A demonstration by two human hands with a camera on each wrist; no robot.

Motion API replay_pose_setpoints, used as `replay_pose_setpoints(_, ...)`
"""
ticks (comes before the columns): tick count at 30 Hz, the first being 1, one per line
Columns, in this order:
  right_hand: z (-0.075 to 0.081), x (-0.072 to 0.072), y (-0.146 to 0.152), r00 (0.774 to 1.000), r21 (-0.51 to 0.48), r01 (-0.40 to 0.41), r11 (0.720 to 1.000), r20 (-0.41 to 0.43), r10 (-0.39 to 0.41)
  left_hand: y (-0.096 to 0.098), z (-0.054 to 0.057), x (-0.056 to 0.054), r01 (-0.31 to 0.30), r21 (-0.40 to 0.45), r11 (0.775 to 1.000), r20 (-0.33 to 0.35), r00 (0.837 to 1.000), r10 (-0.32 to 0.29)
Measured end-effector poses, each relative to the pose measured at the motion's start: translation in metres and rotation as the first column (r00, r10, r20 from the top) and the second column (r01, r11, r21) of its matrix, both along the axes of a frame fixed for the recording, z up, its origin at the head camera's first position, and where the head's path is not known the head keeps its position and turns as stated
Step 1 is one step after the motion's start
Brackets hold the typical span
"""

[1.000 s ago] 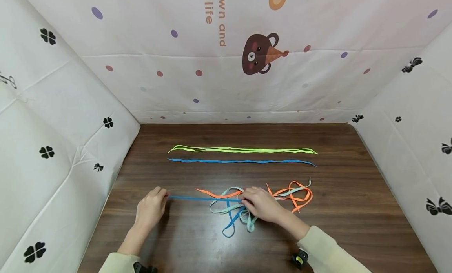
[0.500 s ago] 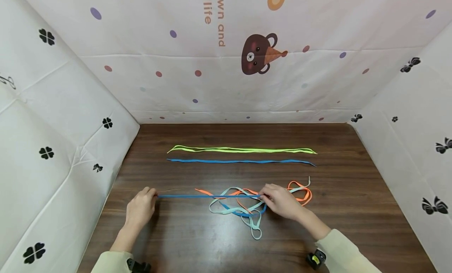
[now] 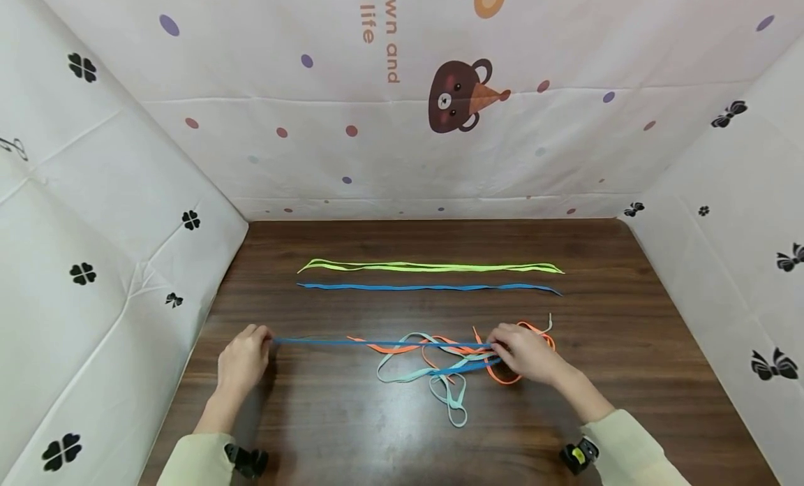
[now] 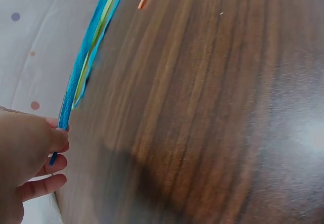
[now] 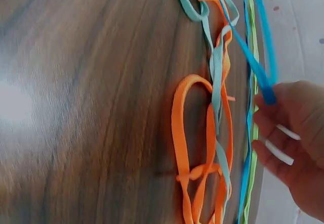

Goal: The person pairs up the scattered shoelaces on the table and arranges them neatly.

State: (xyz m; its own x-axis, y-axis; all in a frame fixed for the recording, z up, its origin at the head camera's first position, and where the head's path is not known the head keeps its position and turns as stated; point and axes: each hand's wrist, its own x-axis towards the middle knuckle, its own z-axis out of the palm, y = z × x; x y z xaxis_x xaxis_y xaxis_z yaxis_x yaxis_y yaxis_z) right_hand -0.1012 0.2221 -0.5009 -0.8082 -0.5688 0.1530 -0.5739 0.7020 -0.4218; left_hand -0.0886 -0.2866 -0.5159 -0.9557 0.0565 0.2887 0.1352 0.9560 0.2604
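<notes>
**Blue lace (image 3: pixel 377 342) stretched straight between the left grip (image 3: pixel 243 359) and the right grip (image 3: pixel 526 352)**

The left grip is closed down to a pinch, thumb and finger meeting on one end of the blue lace; its tip pokes out just past the thumb. The other fingers of that grip are loosely bent and apart from the lace. The right grip pinches the same lace at a fold: one strand runs back to the left grip, the other slants down leftward over the tangle.

Between the grips, nearer the right one, that tangle of a pale green lace (image 5: pixel 217 67) and an orange lace (image 5: pixel 178 118) lies on the bench (image 3: pixel 352 430). Orange loops reach just beneath the right grip and past it, while a narrow pale green loop lies to that grip's left, closer to the person.

Beyond both grips, a second blue strip (image 3: pixel 430 288) lies nearly straight along the bench. Just past it, a yellow-green lace (image 3: pixel 477 269) lies in several strands, about parallel. Farther beyond the grips hangs a white printed sheet (image 3: pixel 389 158).
</notes>
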Motion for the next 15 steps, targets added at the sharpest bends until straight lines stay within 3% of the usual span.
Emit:
replay_pose_setpoints(6, 0.002, 0.0, 0.01, 1.0, 0.068, -0.006, 0.998, 0.015, 0.005, -0.005, 0.004, -0.008, -0.016, 0.012, 1.0, -0.013, 1.0, 0.016)
replay_pose_setpoints(12, 0.004, -0.006, 0.031, 0.996, 0.083, 0.062, 0.995, -0.077, -0.056, -0.013, 0.007, -0.013, -0.049, 0.011, 0.999, 0.033, 0.998, 0.049)
replay_pose_setpoints(15, 0.005, -0.009, 0.043, 0.993, 0.084, 0.087, 0.993, -0.082, -0.08, -0.015, 0.007, -0.014, -0.052, 0.011, 0.999, 0.045, 0.998, 0.051)
